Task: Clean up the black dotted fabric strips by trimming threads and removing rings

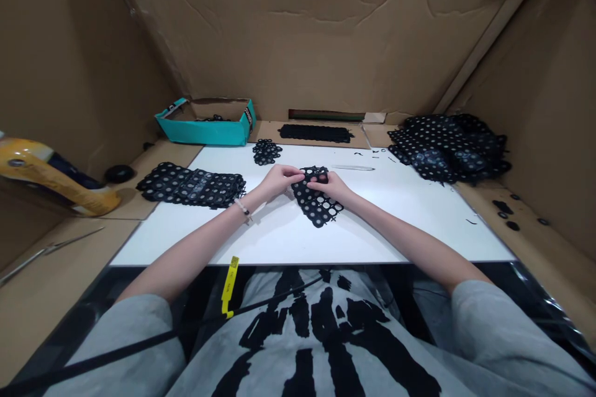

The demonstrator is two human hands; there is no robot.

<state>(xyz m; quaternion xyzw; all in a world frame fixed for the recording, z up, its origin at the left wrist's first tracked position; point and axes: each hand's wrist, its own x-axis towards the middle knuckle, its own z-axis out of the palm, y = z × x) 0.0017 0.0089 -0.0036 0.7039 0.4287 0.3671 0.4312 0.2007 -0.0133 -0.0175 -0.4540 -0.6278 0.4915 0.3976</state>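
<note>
A black sheet of joined rings (318,206), dotted with round holes, hangs between my hands just over the white board (274,242). My left hand (280,180) pinches its upper left edge between thumb and fingers. At the upper right edge, my right hand (336,187) is closed on the same sheet, its thumb and fingertips close to those of the left. A small cluster of black rings (267,152) lies behind my left hand. Beyond the right hand rests a slim pale tool like a pen or blade (354,167).
Stacked black perforated sheets (190,186) lie at left, a larger heap (449,147) at right. A teal box (205,130) and a black strip stack (315,133) stand at the back. Tweezers (49,249) and a yellow bottle (56,177) are far left. Cardboard walls (298,31) enclose the workspace.
</note>
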